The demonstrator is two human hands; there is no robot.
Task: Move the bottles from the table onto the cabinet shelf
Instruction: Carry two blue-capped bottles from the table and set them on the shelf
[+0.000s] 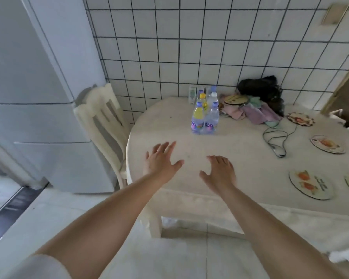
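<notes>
Two hands: the left hand [162, 160] and the right hand [220, 172] reach out over the counter [240, 154], fingers spread, holding nothing.
Bottles: the bottles [205, 113] stand close together at the back of the counter, near the tiled wall [189, 47], well past both hands.
Colors: some bottles look yellow, some clear.
Beside them: a pile of cloths [252, 111] on the right.
Left side: a white chair [103, 125].
</notes>
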